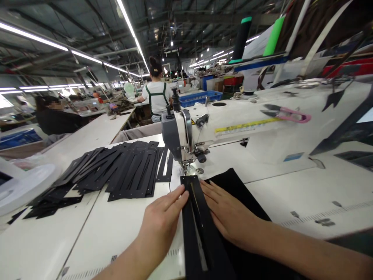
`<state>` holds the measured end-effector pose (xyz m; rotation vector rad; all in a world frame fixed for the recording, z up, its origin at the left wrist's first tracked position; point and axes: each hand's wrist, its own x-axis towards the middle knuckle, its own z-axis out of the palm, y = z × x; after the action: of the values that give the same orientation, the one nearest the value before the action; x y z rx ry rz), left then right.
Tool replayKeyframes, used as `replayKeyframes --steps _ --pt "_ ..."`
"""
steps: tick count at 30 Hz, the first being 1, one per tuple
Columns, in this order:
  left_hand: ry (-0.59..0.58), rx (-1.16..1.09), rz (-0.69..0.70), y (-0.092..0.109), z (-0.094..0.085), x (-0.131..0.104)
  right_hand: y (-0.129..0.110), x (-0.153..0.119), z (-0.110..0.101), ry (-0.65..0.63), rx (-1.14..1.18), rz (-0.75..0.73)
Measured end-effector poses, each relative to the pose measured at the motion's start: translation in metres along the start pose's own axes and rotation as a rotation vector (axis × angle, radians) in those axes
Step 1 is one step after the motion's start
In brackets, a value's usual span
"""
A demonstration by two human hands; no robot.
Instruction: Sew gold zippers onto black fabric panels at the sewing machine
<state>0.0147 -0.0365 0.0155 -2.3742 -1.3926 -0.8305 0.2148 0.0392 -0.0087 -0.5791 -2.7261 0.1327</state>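
A black panel with a long slot (188,217) lies lengthwise before me, its far end just short of the sewing machine's presser foot (185,168). My left hand (161,216) presses its fingertips on the panel's left edge; the fingers are stretched, not wrapped round it. Along the right edge rests my right hand (230,212), flat with fingers extended, touching panel and cloth. Black fabric (233,186) spreads beneath and to the right of this hand. Whether panel and fabric are joined, I cannot tell.
Several slotted black panels (131,175) lie fanned out on the white table (116,229) at left. Pink-handled snips (287,112) rest on the sewing machine arm (250,134). A white round object (32,182) stands far left. A person (157,95) works beyond, near a blue crate (201,98).
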Motion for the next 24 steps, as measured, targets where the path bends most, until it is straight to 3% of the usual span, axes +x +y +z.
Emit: replayKeyframes --steps 5,12,18,24 --pt "-0.156 0.082 0.075 0.004 0.024 0.012 0.005 0.001 0.001 0.045 0.026 -0.021" --pt "-0.249 0.090 0.078 -0.001 0.023 0.009 0.006 0.001 0.002 0.060 0.069 -0.002" --pt "-0.171 0.093 0.115 -0.005 0.030 0.006 0.007 0.000 0.006 0.086 0.090 0.030" --pt "-0.222 0.183 0.157 -0.004 0.025 0.013 0.006 0.000 0.010 0.098 0.023 0.047"
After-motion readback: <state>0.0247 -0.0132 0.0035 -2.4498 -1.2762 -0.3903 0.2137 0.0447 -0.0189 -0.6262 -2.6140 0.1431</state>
